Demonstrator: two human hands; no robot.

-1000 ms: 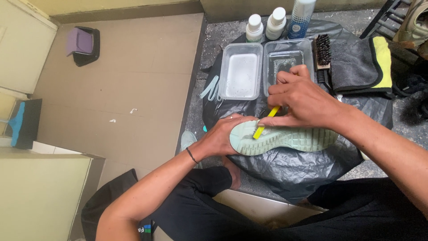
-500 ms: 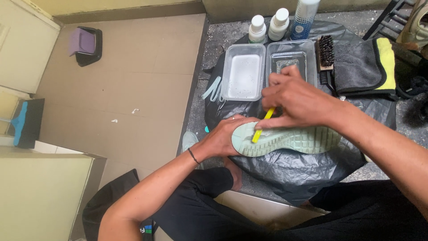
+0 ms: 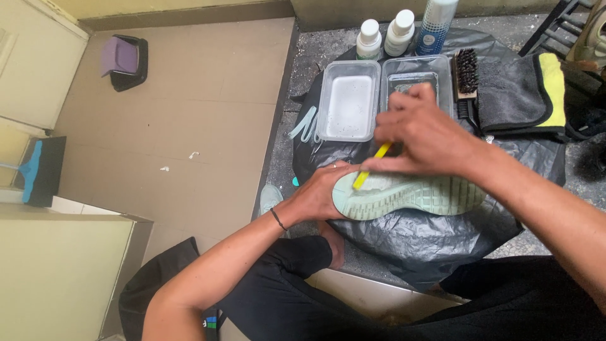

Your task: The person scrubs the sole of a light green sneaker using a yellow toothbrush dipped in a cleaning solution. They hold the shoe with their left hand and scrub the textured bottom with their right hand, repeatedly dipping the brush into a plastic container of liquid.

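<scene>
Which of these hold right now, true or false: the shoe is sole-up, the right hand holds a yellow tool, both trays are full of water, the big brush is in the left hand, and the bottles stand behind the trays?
1. The shoe lies sole-up on the black plastic sheet. True.
2. The right hand holds a thin yellow tool against the sole. True.
3. Both trays are full of water. False: the left tray looks whitish inside; no full water level shows in either.
4. The dark-bristled brush is in the left hand. False: it lies beside the right tray; the left hand grips the shoe.
5. The bottles stand behind the trays. True.
</scene>
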